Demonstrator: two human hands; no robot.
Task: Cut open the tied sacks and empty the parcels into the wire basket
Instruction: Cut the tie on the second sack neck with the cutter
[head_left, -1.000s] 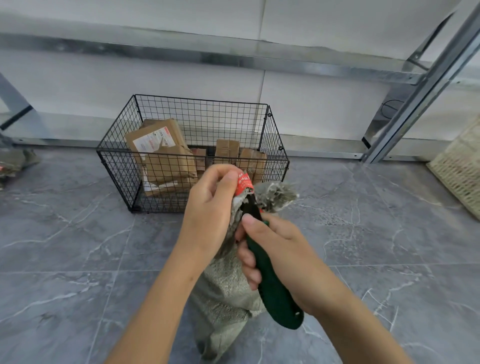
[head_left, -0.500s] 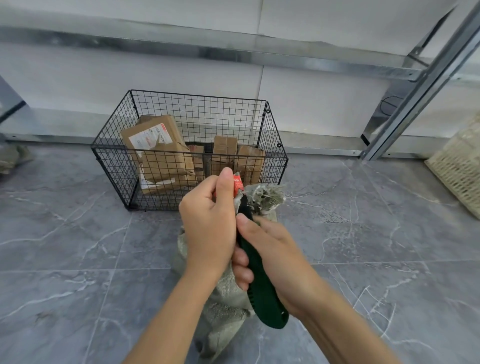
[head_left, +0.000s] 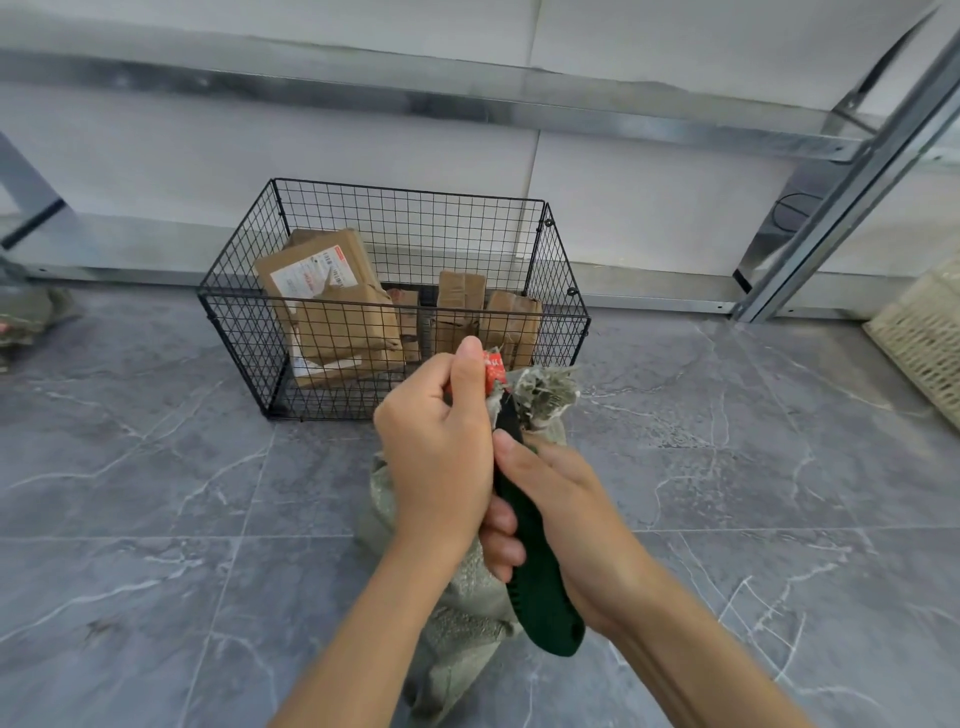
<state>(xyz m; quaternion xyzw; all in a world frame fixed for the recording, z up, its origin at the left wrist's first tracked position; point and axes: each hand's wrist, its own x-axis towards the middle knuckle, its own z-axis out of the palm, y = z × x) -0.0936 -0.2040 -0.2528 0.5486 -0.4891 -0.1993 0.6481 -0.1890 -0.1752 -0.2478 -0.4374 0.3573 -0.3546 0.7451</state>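
Note:
A grey-green woven sack (head_left: 462, 608) stands on the floor in front of me, its frayed mouth (head_left: 545, 397) bunched and bound with a red tie (head_left: 493, 370). My left hand (head_left: 441, 457) grips the sack's neck, thumb pressed against the red tie. My right hand (head_left: 566, 514) holds a dark green-handled knife (head_left: 540, 587), its black blade end pushed into the neck just under the tie. Behind them sits the black wire basket (head_left: 244, 332) with several brown cardboard parcels (head_left: 343, 312) inside.
A metal shelving frame runs along the wall, with a slanted upright (head_left: 852, 171) at the right. A pale woven basket (head_left: 924, 332) lies at the right edge. Another greenish sack (head_left: 26, 317) lies at the far left. The floor is grey marble tile.
The view has drifted so the basket and hands sit a little lower and nearer. My left thumb has slid up over the red tie and the knife sits closer under it.

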